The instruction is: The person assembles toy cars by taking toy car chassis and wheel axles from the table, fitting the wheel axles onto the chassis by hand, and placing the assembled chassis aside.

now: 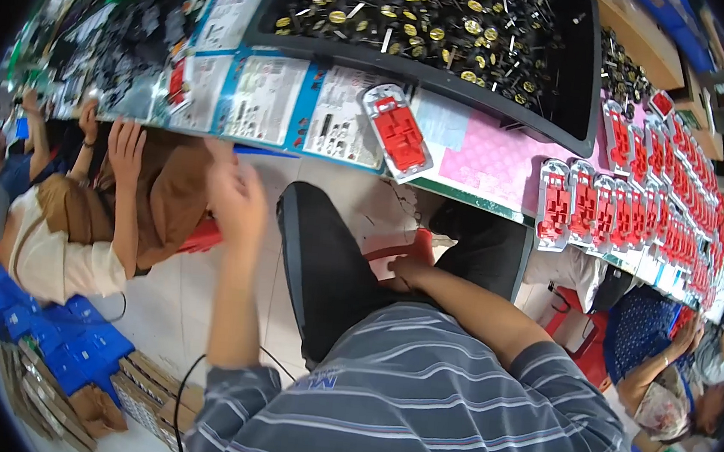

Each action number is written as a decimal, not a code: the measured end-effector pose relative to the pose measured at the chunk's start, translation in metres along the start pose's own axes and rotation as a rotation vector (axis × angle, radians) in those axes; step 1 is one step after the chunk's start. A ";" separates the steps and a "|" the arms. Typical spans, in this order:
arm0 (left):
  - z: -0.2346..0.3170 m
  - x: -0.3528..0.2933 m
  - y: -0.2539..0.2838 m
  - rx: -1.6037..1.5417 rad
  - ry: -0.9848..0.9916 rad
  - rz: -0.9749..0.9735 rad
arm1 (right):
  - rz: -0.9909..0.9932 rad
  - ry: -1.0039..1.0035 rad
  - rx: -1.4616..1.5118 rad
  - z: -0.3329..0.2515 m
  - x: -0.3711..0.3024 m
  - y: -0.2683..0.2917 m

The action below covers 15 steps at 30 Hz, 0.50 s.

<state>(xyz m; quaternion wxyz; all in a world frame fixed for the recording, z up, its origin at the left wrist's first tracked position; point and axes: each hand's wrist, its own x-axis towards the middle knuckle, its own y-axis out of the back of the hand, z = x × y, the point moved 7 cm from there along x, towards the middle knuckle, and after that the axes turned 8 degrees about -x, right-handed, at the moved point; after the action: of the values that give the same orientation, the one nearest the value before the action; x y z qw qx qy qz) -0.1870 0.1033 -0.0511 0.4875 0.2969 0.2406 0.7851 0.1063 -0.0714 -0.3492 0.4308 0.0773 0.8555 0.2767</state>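
My left hand (234,193) is raised just off the table's near edge, smeared by motion, so its fingers cannot be read. My right hand (408,273) rests low between my thighs, with its fingers mostly hidden. Neither hand touches anything on the table. Ahead of them a single toy-car-like base (401,135), red plastic set in a silver-grey frame, lies tilted at the table edge. Behind it stands a wide black bin (493,108) full of small black pieces with yellow round faces and metal pins.
Many similar red-and-silver bases (584,202) stand in rows to the right. Printed sheets (268,101) line the tabletop (493,156). Dark parts (140,52) are heaped at far left. One person (78,227) sits left, others (656,355) right. Blue boxes (62,312) lie on the floor.
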 end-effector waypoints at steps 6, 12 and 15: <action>-0.058 -0.117 -0.100 0.482 -0.083 -0.353 | -0.580 0.147 0.188 -0.029 0.074 -0.104; -0.090 -0.068 -0.080 0.411 -0.021 -0.395 | -0.112 -0.164 0.408 0.013 0.110 -0.119; -0.128 -0.063 -0.081 0.418 -0.014 -0.545 | -0.047 0.014 0.337 -0.021 0.123 -0.104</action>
<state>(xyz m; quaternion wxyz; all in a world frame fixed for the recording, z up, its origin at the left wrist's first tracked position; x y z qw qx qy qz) -0.2047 0.0674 -0.2106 0.6094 0.3205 0.4634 0.5578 0.0250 -0.1208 -0.4808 0.4122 0.1266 0.8943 0.1198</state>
